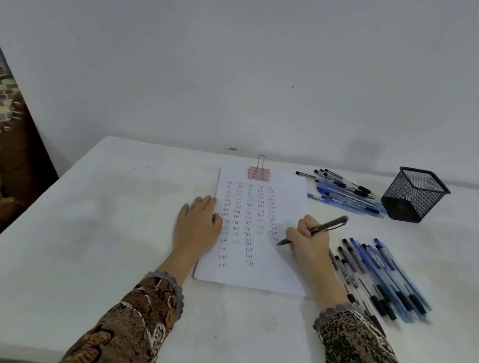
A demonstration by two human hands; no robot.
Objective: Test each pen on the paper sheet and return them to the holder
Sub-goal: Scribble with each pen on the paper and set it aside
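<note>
White table set against a plain white wall; carved brown wooden furniture at far left. Paper sheet lies mid-table w/ a pink binder clip on its top edge & columns of small handwritten "Test" words down the upper part. Left hand lies flat, palm down, fingers straight & together, fingertips over the sheet's left edge, pressing it. Right hand rests on the sheet's right side, thumb & fingers curled round a dark pen in a writing grip. Tip points left & meets the paper just below the rightmost column; back end angles up toward far right. Black mesh holder stands upright at far right, near the wall. A bunch of pens lies on the table just left of the holder. A second pile of pens lies beside the sheet's right edge, near the right hand. Both forearms in patterned brown sleeves.
</note>
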